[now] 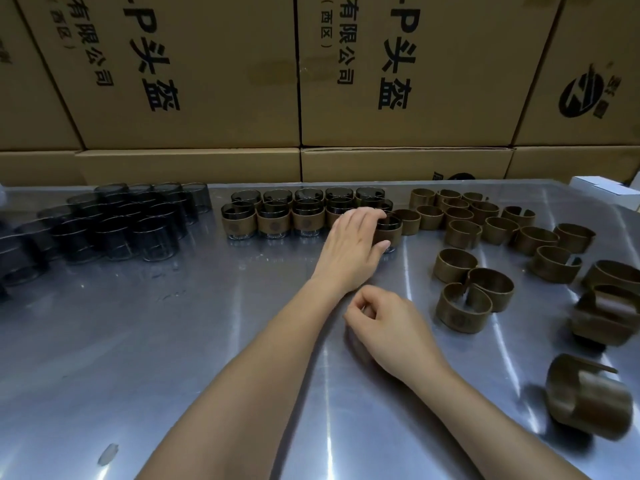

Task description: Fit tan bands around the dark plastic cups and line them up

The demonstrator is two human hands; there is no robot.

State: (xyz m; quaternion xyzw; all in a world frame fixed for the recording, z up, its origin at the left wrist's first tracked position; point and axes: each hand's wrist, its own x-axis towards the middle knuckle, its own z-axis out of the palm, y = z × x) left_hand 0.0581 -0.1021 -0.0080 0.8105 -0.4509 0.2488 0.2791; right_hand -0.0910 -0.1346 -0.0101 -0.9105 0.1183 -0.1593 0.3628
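My left hand (353, 242) reaches across the metal table (173, 341) and grips a banded dark cup (390, 226) at the right end of the front row, fingers over its rim and thumb against its side. The other banded cups (273, 224) stand in two rows at the back centre. Bare dark cups (121, 223) are clustered at the back left. Several loose tan bands (462, 233) lie scattered over the right side. My right hand (388, 327) rests on the table nearer me, fingers curled, with nothing visible in it.
Stacked cardboard boxes (207, 81) with printed characters form a wall along the table's far edge. A small white box (602, 189) sits at the back right corner. One tan band (588, 398) lies near the right front edge.
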